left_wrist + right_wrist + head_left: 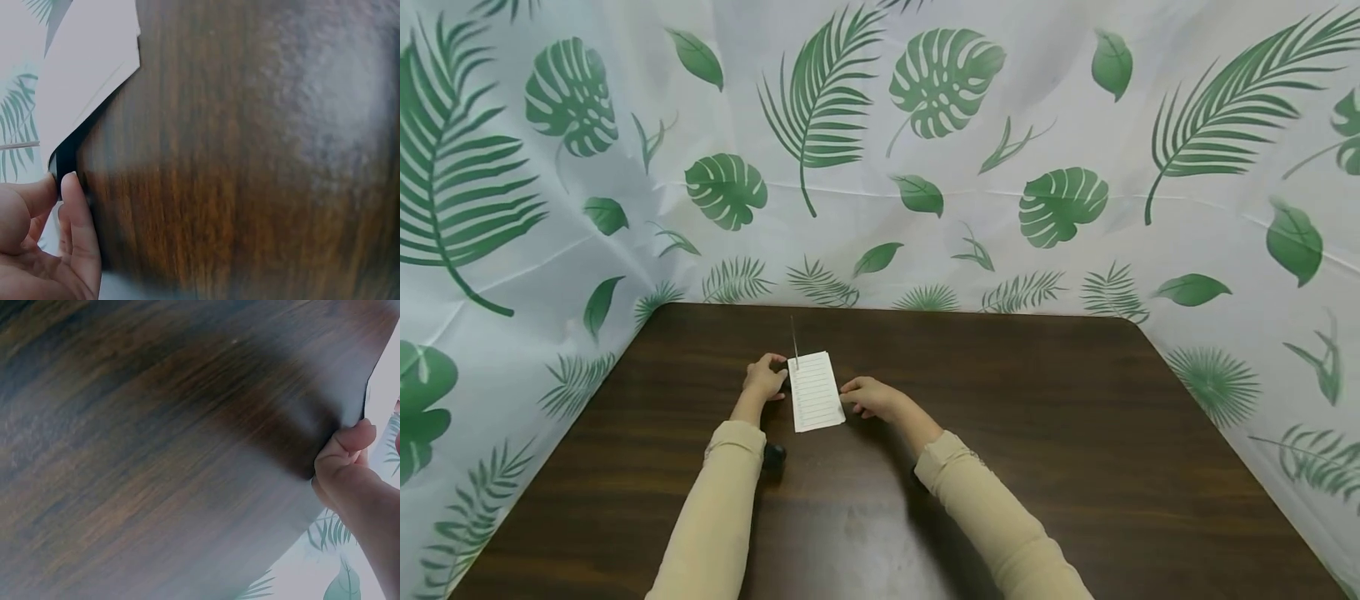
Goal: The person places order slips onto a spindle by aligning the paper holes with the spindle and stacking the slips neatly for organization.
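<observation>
A white lined notepad point(816, 393) lies on the dark wooden table between the two hands, a little left of the middle. From its upper left corner a thin straight rod point(793, 337) sticks out towards the back. My left hand point(765, 377) is at the pad's left edge; in the left wrist view its thumb and fingertips pinch a dark strip point(63, 164) under the white sheets point(90, 69). At the opposite edge, my right hand point(874, 397) holds the pad between thumb and curled fingers. In the right wrist view, only a sliver of the white pad point(380, 390) shows.
The brown wood-grain table point(1037, 433) extends widely to the right and in front of the pad. A white curtain with green leaves point(865, 233) hangs behind the table and along both sides. A small black object point(773, 458) sits beside the left forearm.
</observation>
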Demonstrator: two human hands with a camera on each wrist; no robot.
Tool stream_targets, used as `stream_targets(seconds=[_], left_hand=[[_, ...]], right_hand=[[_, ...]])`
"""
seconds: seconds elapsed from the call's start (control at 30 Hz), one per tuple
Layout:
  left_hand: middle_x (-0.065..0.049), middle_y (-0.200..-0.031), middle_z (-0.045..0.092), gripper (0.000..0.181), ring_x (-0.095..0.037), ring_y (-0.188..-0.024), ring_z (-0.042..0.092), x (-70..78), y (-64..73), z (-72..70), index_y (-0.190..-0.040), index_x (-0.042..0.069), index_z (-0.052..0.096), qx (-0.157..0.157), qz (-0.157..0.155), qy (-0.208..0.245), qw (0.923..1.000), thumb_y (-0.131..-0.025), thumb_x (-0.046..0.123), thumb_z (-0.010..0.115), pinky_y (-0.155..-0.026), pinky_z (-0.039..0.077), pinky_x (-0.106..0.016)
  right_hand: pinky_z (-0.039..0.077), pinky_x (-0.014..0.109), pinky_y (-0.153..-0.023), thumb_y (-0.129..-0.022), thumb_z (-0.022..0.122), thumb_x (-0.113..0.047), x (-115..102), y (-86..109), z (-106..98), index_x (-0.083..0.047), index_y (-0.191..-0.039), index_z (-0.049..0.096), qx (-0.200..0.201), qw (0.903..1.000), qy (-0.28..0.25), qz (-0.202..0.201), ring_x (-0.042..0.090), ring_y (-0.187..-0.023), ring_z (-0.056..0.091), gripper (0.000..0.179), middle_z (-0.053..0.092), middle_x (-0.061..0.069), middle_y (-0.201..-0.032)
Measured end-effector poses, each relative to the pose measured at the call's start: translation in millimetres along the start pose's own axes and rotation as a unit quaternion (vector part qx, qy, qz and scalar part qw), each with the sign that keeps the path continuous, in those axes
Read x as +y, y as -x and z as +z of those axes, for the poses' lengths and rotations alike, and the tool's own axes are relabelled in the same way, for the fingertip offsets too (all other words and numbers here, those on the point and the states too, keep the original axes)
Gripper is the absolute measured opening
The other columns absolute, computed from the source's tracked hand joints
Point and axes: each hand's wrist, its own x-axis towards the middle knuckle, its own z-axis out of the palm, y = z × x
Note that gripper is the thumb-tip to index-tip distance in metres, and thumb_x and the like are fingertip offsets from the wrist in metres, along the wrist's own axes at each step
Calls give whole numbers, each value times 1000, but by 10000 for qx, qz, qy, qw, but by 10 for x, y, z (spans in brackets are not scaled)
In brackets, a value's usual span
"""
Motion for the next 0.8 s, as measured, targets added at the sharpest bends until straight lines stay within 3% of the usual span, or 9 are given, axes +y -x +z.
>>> stream_targets(seconds=[0.03, 0.13, 0.23, 0.27, 0.4, 0.47, 0.53, 0.63, 0.8], left_hand=[[-30, -139, 24, 31, -44, -107, 44, 3, -4, 0, -130, 7, 44, -5, -10, -33, 10000, -99, 12, 44, -52, 53, -17], [-30, -140, 23, 31, -44, -105, 45, 4, -9, 10, -130, 7, 43, -45, -28, -89, 9999, -99, 12, 44, -52, 53, -17], [-30, -143, 19, 31, -41, -100, 47, 24, -6, 37, -130, 7, 43, -115, -102, -41, 9999, -100, 12, 43, -51, 52, -16], [-30, -143, 19, 31, -41, -99, 48, 21, -6, 42, -130, 7, 43, -129, -107, -24, 9999, -100, 12, 43, -50, 52, -16], [-30, -144, 18, 31, -43, -103, 47, -7, -17, 41, -131, 7, 42, -156, -110, 15, 9998, -100, 11, 43, -50, 52, -16], [-30, -144, 18, 31, -46, -108, 44, -29, -21, 37, -130, 7, 43, -138, -163, 46, 9998, -100, 11, 43, -50, 52, -17], [-30, -144, 17, 31, -48, -112, 40, -60, -15, 30, -130, 7, 43, -109, -243, 97, 9996, -100, 11, 43, -49, 52, -17], [-29, -146, 13, 33, -46, -114, 39, -109, 13, -7, -133, 6, 41, -199, -407, 402, 9982, -100, 11, 39, -51, 53, -19], [-29, -149, 10, 44, -47, -121, 38, -111, 91, -146, -144, 2, 24, -692, -447, 829, 9931, -103, 17, 25, -67, 57, -29]], right_hand=[[46, 34, -78, -98, 48, -16, -199, 211, 21, 3, -132, 46, 29, 9999, 32, 145, 19, -84, 46, 38, 51, 15, -122], [45, 32, -77, -99, 45, -13, -285, 347, 37, 6, -132, 43, 32, 9999, -18, 165, 19, -85, 45, 38, 49, 17, -124], [46, 32, -75, -97, 52, -23, -82, 169, -12, -1, -129, 47, -110, 9998, -145, 63, 18, -84, 46, 39, 51, 11, -118], [46, 29, -70, -95, 56, -28, 107, -25, -34, -3, -126, 49, -166, 9997, -188, -69, 17, -82, 47, 40, 52, 9, -114], [48, 36, -75, -94, 57, -30, 411, -393, -25, -7, -128, 50, -68, 9995, -320, 0, 22, -88, 50, 41, 53, 8, -117], [49, 33, -69, -93, 58, -33, 613, -598, -24, -6, -124, 52, -35, 9980, -607, -145, 22, -83, 52, 41, 55, 9, -110], [50, 32, -66, -93, 59, -34, 633, -585, -7, -7, -120, 55, 37, 9951, -975, -137, 21, -79, 54, 38, 56, 10, -103], [48, 28, -61, -94, 58, -31, 461, -321, 16, -4, -118, 56, 306, 9897, -1401, -31, 18, -71, 54, 36, 57, 12, -95], [46, 25, -62, -100, 46, -18, -35, 342, -129, 5, -125, 49, 757, 9889, -1270, 136, 14, -68, 54, 35, 58, 13, -96]])
